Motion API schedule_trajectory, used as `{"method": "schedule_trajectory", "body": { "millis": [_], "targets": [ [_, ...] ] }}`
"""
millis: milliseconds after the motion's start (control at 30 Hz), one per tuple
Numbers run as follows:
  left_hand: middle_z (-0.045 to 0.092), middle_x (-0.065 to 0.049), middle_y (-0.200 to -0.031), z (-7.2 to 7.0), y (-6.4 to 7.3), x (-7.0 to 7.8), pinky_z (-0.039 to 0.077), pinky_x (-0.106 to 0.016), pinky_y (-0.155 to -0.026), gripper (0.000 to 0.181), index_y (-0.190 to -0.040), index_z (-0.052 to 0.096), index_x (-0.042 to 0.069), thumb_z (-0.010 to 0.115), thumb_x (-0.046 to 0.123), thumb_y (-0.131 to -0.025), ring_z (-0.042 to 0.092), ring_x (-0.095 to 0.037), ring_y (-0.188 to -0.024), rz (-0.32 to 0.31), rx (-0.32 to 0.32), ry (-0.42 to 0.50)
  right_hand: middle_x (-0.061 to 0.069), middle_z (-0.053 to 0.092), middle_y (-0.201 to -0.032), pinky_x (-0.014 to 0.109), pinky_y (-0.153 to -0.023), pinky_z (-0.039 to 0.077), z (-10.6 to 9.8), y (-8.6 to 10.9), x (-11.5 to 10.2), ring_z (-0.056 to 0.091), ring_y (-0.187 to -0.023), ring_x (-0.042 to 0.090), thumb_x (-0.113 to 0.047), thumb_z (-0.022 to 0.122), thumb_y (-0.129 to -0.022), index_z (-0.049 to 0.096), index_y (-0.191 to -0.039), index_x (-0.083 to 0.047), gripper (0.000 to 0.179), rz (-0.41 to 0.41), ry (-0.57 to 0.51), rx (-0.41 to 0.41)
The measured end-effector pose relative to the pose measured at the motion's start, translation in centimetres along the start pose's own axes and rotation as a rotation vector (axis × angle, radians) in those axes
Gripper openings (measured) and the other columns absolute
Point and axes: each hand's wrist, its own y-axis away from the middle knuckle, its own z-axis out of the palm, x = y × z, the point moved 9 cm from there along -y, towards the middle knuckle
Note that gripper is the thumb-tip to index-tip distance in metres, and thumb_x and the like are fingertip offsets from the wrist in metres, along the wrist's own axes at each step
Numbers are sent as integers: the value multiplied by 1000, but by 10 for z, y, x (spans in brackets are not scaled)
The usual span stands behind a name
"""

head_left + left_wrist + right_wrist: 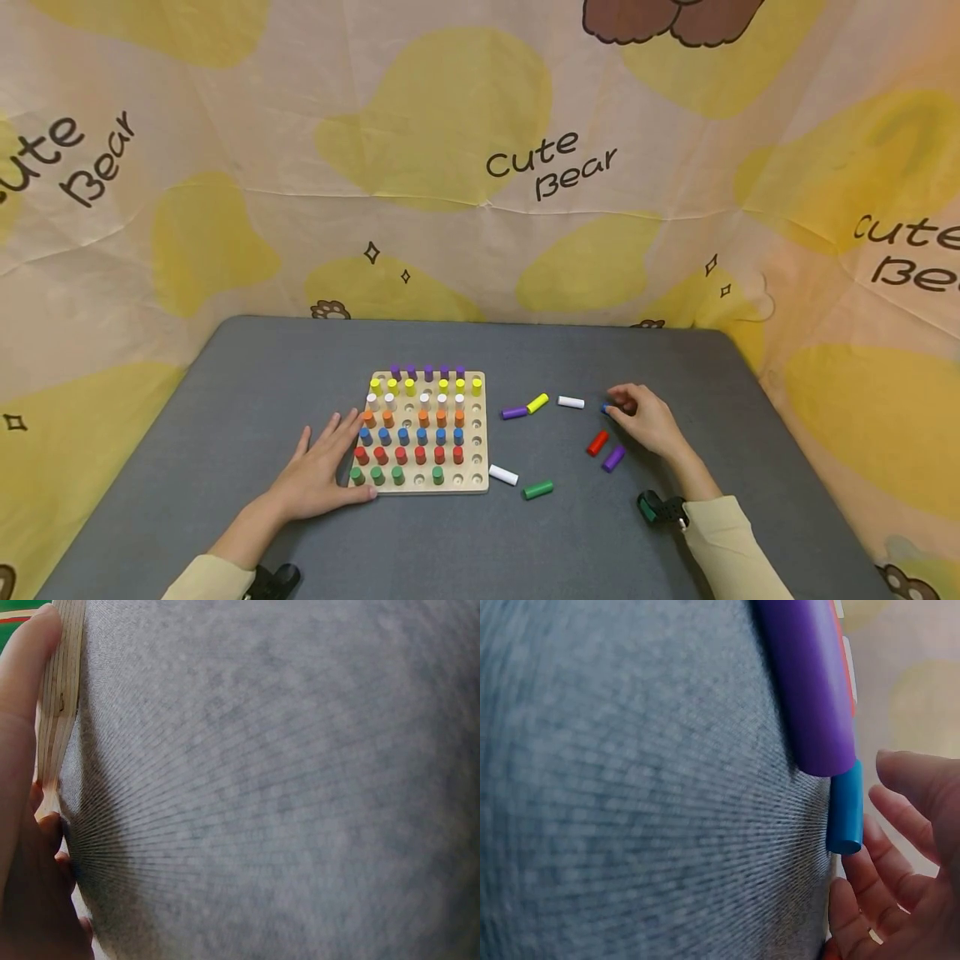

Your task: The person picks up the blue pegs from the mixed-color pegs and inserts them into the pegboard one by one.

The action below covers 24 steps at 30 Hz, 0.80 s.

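A wooden pegboard (481,433) stands left of centre on the table, with rows of coloured pegs upright in its holes. My left hand (318,479) rests along its left edge, fingers spread and thumb at the front corner. In the left wrist view the thumb (22,667) lies against the board's side (61,690). To the right, my right hand (647,421) is at a blue peg (846,810) lying on the cloth. Its thumb stands apart from the peg, and the loosely bent fingers are close behind it; whether they touch is unclear.
Between board and right hand lie a purple peg (513,412), a yellow peg (537,403) and a white peg (571,402). Nearer are another white peg (503,475) and a green peg (537,490). A red peg (597,442) and second purple peg (613,458) lie by the right hand.
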Motion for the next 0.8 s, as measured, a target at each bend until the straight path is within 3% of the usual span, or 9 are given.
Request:
{"method": "schedule_trajectory", "body": {
  "millis": [367, 800],
  "targets": [
    [18, -11, -153, 1, 0, 0, -1, -65, -104, 111, -149, 16, 18, 61, 74, -64, 12, -39, -139, -5, -3, 5, 6, 55, -81, 29, -65, 41, 7, 0, 9, 51, -73, 17, -10, 69, -79, 66, -96, -4, 18, 49, -13, -57],
    [18, -11, -153, 0, 0, 0, -1, -66, -104, 111, -149, 16, 17, 61, 74, -65, 13, -39, -139, -3, 2, 1, 5, 54, -78, 26, -61, 39, 8, 0, 4, 49, -70, 16, -7, 69, -80, 67, -91, -5, 11, 35, -5, -84]
  ]
}}
